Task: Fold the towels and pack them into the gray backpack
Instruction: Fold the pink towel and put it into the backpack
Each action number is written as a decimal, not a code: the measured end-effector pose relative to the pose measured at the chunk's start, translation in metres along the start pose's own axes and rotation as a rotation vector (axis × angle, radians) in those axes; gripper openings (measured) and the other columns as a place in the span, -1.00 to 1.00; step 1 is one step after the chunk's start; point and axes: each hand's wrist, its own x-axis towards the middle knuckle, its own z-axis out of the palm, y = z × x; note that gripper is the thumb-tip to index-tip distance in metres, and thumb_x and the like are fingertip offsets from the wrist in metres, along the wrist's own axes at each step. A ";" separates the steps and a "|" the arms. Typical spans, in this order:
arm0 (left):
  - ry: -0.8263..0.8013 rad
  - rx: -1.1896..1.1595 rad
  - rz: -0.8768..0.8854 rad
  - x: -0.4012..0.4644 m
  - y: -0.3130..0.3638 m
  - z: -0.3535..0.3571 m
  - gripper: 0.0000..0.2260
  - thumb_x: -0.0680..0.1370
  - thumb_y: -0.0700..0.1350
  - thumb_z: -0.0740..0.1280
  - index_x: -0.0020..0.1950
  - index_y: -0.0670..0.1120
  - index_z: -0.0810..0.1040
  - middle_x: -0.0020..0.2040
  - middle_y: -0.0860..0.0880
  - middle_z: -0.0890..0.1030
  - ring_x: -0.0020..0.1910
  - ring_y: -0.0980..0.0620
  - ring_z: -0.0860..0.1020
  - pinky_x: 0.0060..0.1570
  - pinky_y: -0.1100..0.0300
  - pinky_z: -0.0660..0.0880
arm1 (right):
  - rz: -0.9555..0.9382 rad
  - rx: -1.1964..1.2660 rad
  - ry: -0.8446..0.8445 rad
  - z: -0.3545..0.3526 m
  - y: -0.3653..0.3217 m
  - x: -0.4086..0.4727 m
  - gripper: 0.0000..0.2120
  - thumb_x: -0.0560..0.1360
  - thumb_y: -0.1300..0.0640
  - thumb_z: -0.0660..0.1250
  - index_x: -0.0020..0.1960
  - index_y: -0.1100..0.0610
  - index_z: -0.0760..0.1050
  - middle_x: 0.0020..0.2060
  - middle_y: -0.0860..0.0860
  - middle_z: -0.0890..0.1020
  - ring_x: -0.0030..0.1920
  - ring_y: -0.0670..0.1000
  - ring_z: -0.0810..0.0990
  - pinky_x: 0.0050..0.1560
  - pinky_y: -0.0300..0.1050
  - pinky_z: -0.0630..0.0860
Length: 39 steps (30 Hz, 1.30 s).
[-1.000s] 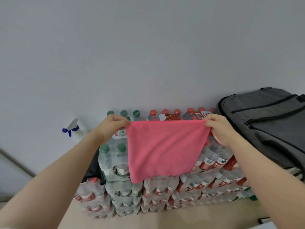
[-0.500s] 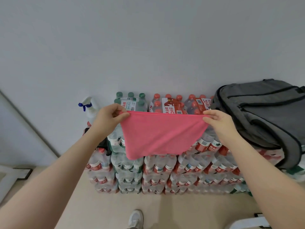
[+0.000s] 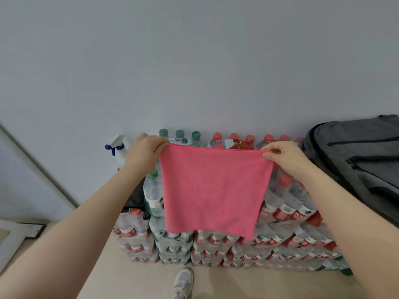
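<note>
Stacked water bottle packs [image 3: 226, 247] are backing a pink towel [image 3: 213, 190] hanging flat, top edge horizontal, left hand [image 3: 146, 152] and right hand [image 3: 285, 156] pinching its 2 upper corners beside the gray backpack [image 3: 356, 160].

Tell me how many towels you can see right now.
1. A pink towel hangs spread in front of the stacked bottles, left hand and right hand each pinching a top corner. Others may be out of view.

The flat pink microfibre towel [image 3: 214, 190] hid many of the shrink-wrapped packs of plastic water bottles [image 3: 280, 240] stacked behind it. The soft gray fabric backpack [image 3: 356, 165] ran off the right edge. The white spray bottle [image 3: 119, 149] sat partly behind the left hand [image 3: 144, 154]. Bottle labels were too small to read.
</note>
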 end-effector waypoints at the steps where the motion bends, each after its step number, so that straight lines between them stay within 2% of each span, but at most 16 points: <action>1: -0.019 0.002 -0.007 0.013 -0.005 0.003 -0.79 0.59 -0.18 0.20 0.07 -0.18 0.62 -0.08 -0.16 0.65 0.00 -0.18 0.52 -0.05 0.06 0.42 | 0.023 0.023 -0.011 0.002 -0.001 0.012 -0.86 0.45 0.29 0.35 -0.03 0.13 0.61 -0.15 -0.01 0.62 -0.06 -0.03 0.55 0.11 -0.13 0.42; 4: -0.079 0.041 -0.038 0.053 -0.017 0.012 -0.76 0.61 -0.16 0.14 0.12 -0.16 0.58 0.01 -0.13 0.64 0.03 -0.14 0.54 -0.13 0.14 0.38 | 0.102 0.083 0.006 0.009 -0.001 0.052 -0.88 0.44 0.32 0.36 -0.10 0.14 0.60 -0.29 -0.04 0.58 -0.24 -0.10 0.53 -0.04 -0.21 0.42; 7: -0.126 0.064 -0.085 0.096 -0.027 0.023 -0.75 0.62 -0.13 0.12 0.16 -0.12 0.55 0.06 -0.13 0.62 0.05 -0.15 0.53 -0.12 0.13 0.39 | 0.150 0.065 0.122 0.020 -0.005 0.095 -0.89 0.44 0.34 0.36 -0.04 0.28 0.59 -0.37 -0.04 0.52 -0.34 -0.11 0.48 -0.34 -0.42 0.36; 10: -0.177 0.101 -0.155 0.130 -0.040 0.039 -0.77 0.61 -0.09 0.10 0.22 -0.09 0.41 -0.01 -0.17 0.60 -0.07 -0.18 0.52 -0.18 0.10 0.37 | 0.173 -0.099 0.145 0.029 -0.010 0.129 -0.96 0.44 0.32 0.34 -0.18 0.27 0.55 -0.39 0.06 0.52 -0.33 0.01 0.47 -0.33 -0.20 0.32; 13: -0.243 0.137 -0.164 0.145 -0.054 0.059 -0.81 0.61 -0.09 0.08 0.16 -0.12 0.35 -0.05 -0.19 0.57 -0.17 -0.15 0.47 -0.21 0.10 0.34 | 0.226 -0.231 0.117 0.041 -0.005 0.149 -0.74 0.46 0.29 0.31 -0.37 0.09 0.39 -0.53 0.01 0.48 -0.49 -0.12 0.46 -0.43 -0.27 0.29; 17: -0.289 0.243 -0.087 0.146 -0.066 0.083 -0.84 0.62 -0.11 0.04 0.08 -0.17 0.33 0.03 -0.17 0.52 -0.13 -0.21 0.51 -0.17 0.01 0.39 | 0.294 -0.243 0.147 0.057 0.004 0.164 -0.68 0.47 0.30 0.28 -0.39 0.06 0.33 -0.56 0.03 0.47 -0.59 -0.17 0.49 -0.42 -0.26 0.31; 19: -0.223 0.213 -0.115 0.147 -0.067 0.092 -0.84 0.61 -0.17 0.08 0.12 -0.21 0.35 0.10 -0.21 0.46 -0.09 -0.26 0.52 -0.18 -0.05 0.41 | 0.322 -0.287 0.116 0.064 0.000 0.169 -0.81 0.48 0.31 0.26 -0.30 0.17 0.46 -0.41 0.17 0.57 -0.30 0.03 0.66 -0.24 -0.14 0.47; 20: -0.167 0.190 -0.113 0.147 -0.066 0.095 -0.85 0.58 -0.23 0.13 0.12 -0.24 0.37 0.09 -0.23 0.45 -0.09 -0.26 0.52 -0.21 -0.05 0.41 | 0.324 -0.336 0.102 0.068 -0.003 0.169 -0.90 0.48 0.32 0.24 -0.15 0.26 0.52 -0.21 0.25 0.62 -0.09 0.17 0.65 -0.07 -0.04 0.51; 21: -0.111 0.173 -0.061 0.145 -0.064 0.096 -0.85 0.51 -0.29 0.18 0.08 -0.24 0.40 0.05 -0.25 0.47 -0.14 -0.26 0.53 -0.26 -0.03 0.43 | 0.308 -0.417 0.094 0.074 -0.008 0.168 -0.83 0.48 0.31 0.22 0.03 0.31 0.51 0.01 0.29 0.57 0.07 0.24 0.58 0.07 0.04 0.49; 24: -0.090 0.159 0.282 0.134 -0.050 0.104 -0.73 0.35 -0.25 0.15 0.01 -0.18 0.47 0.00 -0.24 0.58 -0.16 -0.23 0.60 -0.24 0.02 0.54 | 0.045 -0.534 0.022 0.104 -0.032 0.151 -0.61 0.49 0.25 0.17 0.32 0.27 0.33 0.34 0.20 0.33 0.31 0.21 0.39 0.31 0.05 0.35; 26: -0.261 0.178 0.452 0.120 -0.036 0.114 -0.57 0.38 -0.14 0.03 0.12 -0.23 0.52 0.17 -0.30 0.54 0.10 -0.28 0.56 0.05 -0.08 0.51 | -0.148 -0.519 -0.124 0.129 -0.049 0.135 -0.49 0.53 0.19 0.14 0.46 0.23 0.15 0.47 0.15 0.18 0.47 0.11 0.19 0.47 -0.04 0.12; 28: -0.467 0.234 0.439 0.105 -0.027 0.118 -0.32 0.41 0.06 -0.18 0.42 -0.23 0.26 0.46 -0.26 0.24 0.45 -0.18 0.23 0.42 0.00 0.13 | -0.176 -0.545 -0.263 0.148 -0.051 0.125 -0.43 0.59 0.09 0.08 0.52 0.19 -0.04 0.53 0.08 0.02 0.52 0.01 0.00 0.50 -0.10 -0.06; 30: -0.580 0.289 0.313 0.095 -0.034 0.120 -0.18 0.33 0.23 -0.36 0.52 -0.13 -0.05 0.54 -0.12 -0.03 0.52 -0.03 -0.04 0.46 0.11 -0.16 | -0.126 -0.614 -0.311 0.152 -0.037 0.120 -0.40 0.60 -0.07 -0.01 0.52 0.13 -0.13 0.53 0.02 -0.08 0.53 -0.03 -0.09 0.49 -0.09 -0.15; 33: -0.552 0.339 0.219 0.087 -0.051 0.115 -0.06 0.26 0.39 -0.40 0.52 -0.09 -0.10 0.55 -0.08 -0.07 0.52 -0.01 -0.08 0.45 0.12 -0.19 | -0.030 -0.694 -0.296 0.130 -0.010 0.105 -0.37 0.55 -0.20 -0.17 0.53 0.04 -0.17 0.53 -0.04 -0.12 0.52 -0.05 -0.16 0.48 -0.05 -0.22; 36: -0.518 0.351 0.122 0.073 -0.057 0.106 0.13 0.12 0.48 -0.58 0.52 -0.09 -0.07 0.55 -0.09 -0.06 0.52 -0.03 -0.07 0.45 0.14 -0.17 | 0.126 -0.681 -0.227 0.105 0.016 0.083 -0.43 0.59 -0.18 -0.11 0.52 -0.02 -0.18 0.53 -0.04 -0.14 0.52 -0.02 -0.19 0.48 0.03 -0.23; 39: -0.520 0.342 0.039 0.056 -0.051 0.093 0.04 0.20 0.47 -0.46 0.52 -0.10 -0.05 0.55 -0.11 -0.06 0.52 -0.04 -0.08 0.46 0.11 -0.13 | 0.202 -0.631 -0.185 0.089 0.029 0.066 -0.43 0.60 -0.15 -0.10 0.53 0.02 -0.16 0.53 0.00 -0.15 0.53 0.02 -0.17 0.50 0.06 -0.18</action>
